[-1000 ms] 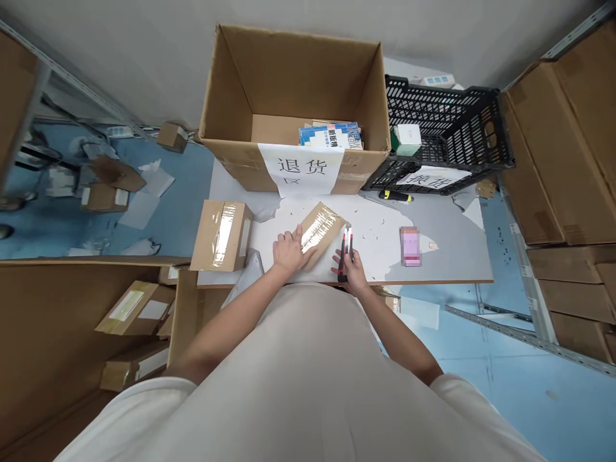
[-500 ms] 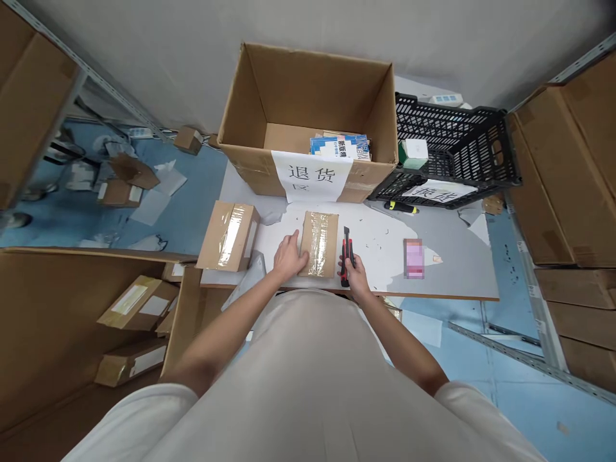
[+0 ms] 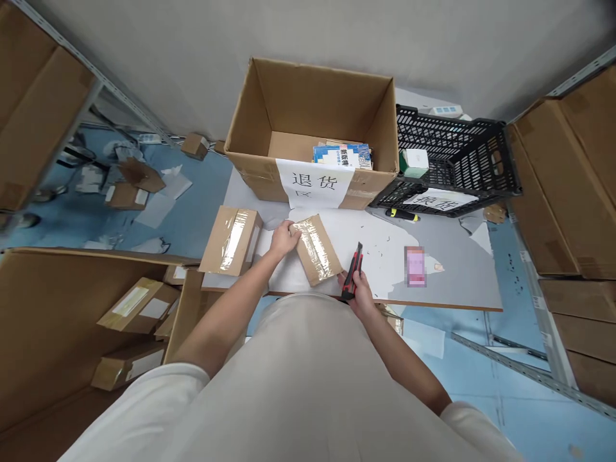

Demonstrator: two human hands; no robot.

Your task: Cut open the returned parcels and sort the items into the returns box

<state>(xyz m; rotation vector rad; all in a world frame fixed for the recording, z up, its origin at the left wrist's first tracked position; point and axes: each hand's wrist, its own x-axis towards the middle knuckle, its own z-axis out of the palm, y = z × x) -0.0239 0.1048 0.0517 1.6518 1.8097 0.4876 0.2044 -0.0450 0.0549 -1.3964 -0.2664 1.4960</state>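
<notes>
A small taped cardboard box (image 3: 316,249) lies tilted on the white-grey table (image 3: 462,256) in front of me. My left hand (image 3: 285,239) grips its upper left corner, with the thumb on top. My right hand (image 3: 359,290) is closed around a red and black utility knife (image 3: 354,273), its blade end pointing up and away from me. The fingertips of that hand come close to the box's lower right corner; whether they touch it I cannot tell. A second taped box (image 3: 230,240) stands to the left of my left hand.
A large open carton (image 3: 250,179) holding blue and white boxes stands behind. Right of it is a black crate (image 3: 462,160) with a green and white box (image 3: 414,163). A yellow and black cutter (image 3: 402,214) and a pink blurred item (image 3: 415,266) lie on the table. Lower left, a big carton (image 3: 62,276) holds parcels.
The small box has turned counter-clockwise, its near end swinging right. My left hand has shifted up to its far left corner. The knife in my right hand has tilted right and moved slightly nearer me.
</notes>
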